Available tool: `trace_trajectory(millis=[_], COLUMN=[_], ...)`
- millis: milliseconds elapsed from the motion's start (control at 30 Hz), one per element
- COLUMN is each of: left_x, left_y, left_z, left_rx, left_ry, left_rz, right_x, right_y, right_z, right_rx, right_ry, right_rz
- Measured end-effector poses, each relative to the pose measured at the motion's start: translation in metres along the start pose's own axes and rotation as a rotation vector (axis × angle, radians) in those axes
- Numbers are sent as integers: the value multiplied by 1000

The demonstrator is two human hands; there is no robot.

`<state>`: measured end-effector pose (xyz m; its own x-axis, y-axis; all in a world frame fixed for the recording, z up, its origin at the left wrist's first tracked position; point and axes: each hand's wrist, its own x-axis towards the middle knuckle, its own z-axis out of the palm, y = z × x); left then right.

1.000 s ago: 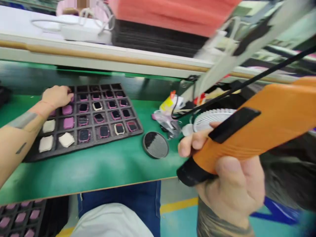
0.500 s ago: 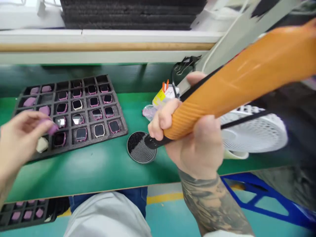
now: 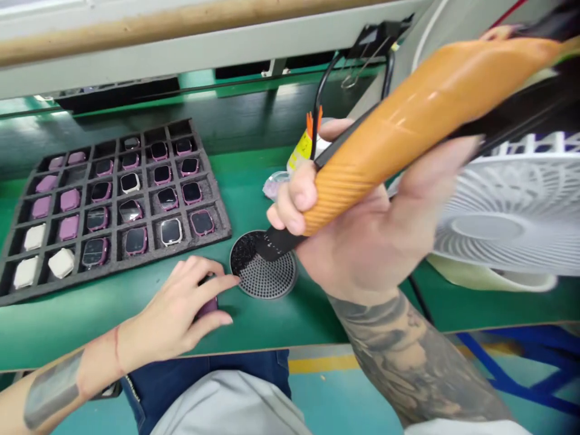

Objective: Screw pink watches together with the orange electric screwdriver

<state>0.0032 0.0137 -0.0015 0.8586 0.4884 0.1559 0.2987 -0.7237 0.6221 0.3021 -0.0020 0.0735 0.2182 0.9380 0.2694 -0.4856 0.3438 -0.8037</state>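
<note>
My right hand (image 3: 362,229) is wrapped round the ribbed grip of an orange electric screwdriver (image 3: 408,127). Its black, marked nose (image 3: 278,243) slants down over a round perforated dish (image 3: 272,279), which has tiny black pieces heaped on its far left side. Just left of the dish, my left hand (image 3: 193,305) curls over a purple watch case (image 3: 208,307), mostly hidden between thumb and fingers; the index fingertip reaches the dish's rim in view. Behind that hand lies a dark foam tray (image 3: 149,258) with purple, white and dark-screened watch cases in its compartments.
A white slatted fan guard (image 3: 493,226) stands at the right. Near the dish are a small clear bag (image 3: 275,184) and a yellow-labelled container (image 3: 299,151) with orange sticks. A black cable (image 3: 322,90) hangs behind. The green bench's front edge (image 3: 317,347) runs before me.
My left hand has moved right and toward me, from over the tray to beside the dish, with the purple case. The right hand keeps its hold on the screwdriver. The view has shifted.
</note>
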Motion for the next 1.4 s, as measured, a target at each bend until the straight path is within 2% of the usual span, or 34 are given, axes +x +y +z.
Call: trace_trajectory(millis=[100,233,333,433,600,700,800,967,1067,1133,1233,1267,1333,1400], left_x=[12,24,22,18,20,20,16,22,25,11,-43,-65,-104,-125], left_y=[-9,-22,-22,-16,-6,-2,1,-10,-14,-5,29,41,56,54], left_z=[3,8,11,14,15,13,11,18,20,22,41,54,88,124], left_rx=[-1,-37,-92,-113,-105,-63,-40,-28,-19,59,161,173,188,194], left_ry=[-77,-85,-74,-72,-80,-115,-132,-43,89,212,266,251,204,153], left_rz=[86,122,108,77,93,112,112,89,79,125,155,181,125,-7], right_x=[0,-3,-4,-3,-4,-9,-13,-10,-7,-5,1,4,10,14], right_y=[-2,2,6,12,29,39,45,42,32,27,31,35,42,46], right_z=[-3,-3,-9,-18,-28,-30,-32,-34,-29,-28,-32,-33,-36,-37], right_rx=[-62,-82,-123,-144,-79,-52,-72,-110,10,68,111,125,148,156], right_ry=[7,63,154,192,125,51,47,85,88,55,28,18,-2,-13], right_rz=[-27,-10,41,102,223,222,225,198,217,147,116,111,81,53])
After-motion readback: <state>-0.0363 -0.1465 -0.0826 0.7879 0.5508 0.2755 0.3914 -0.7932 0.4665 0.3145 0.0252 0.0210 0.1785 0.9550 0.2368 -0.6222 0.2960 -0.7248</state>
